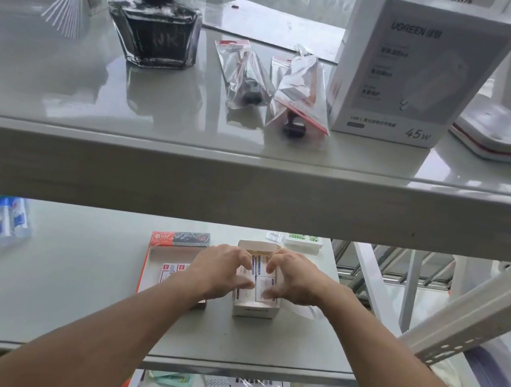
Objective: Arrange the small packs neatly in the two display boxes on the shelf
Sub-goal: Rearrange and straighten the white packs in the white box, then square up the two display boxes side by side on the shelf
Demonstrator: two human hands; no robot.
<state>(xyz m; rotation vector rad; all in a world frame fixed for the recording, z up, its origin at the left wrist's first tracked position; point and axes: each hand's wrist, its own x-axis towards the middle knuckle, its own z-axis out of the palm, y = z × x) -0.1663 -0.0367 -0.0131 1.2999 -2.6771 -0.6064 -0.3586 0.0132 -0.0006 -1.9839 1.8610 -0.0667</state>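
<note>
Pressing hands: both hands meet over the white display box [252,310] on the lower shelf [76,291].
Left hand [219,272]: fingers curled down, tips touching the small packs [260,284] inside the white box; the grip is closed on the packs from the left side.
Right hand [294,282]: the same from the right side, fingers bent, closed grip on the packs.
Small packs: white, with blue stripe and fine print, too small to read; they stand tight together in the white box.
Second display box [166,266]: orange and white, just left of the white one, partly under the left wrist; some white packs with red marks lie in it; its logo is not readable.
Upper shelf [252,165]: a dark ink bottle [155,18] with "INK" on the glass; two clear sachets [273,84]; a white carton [415,74] printed "UGREEN" and "45w".
Far left of the lower shelf: blue and white tubes [8,220], blurred.
</note>
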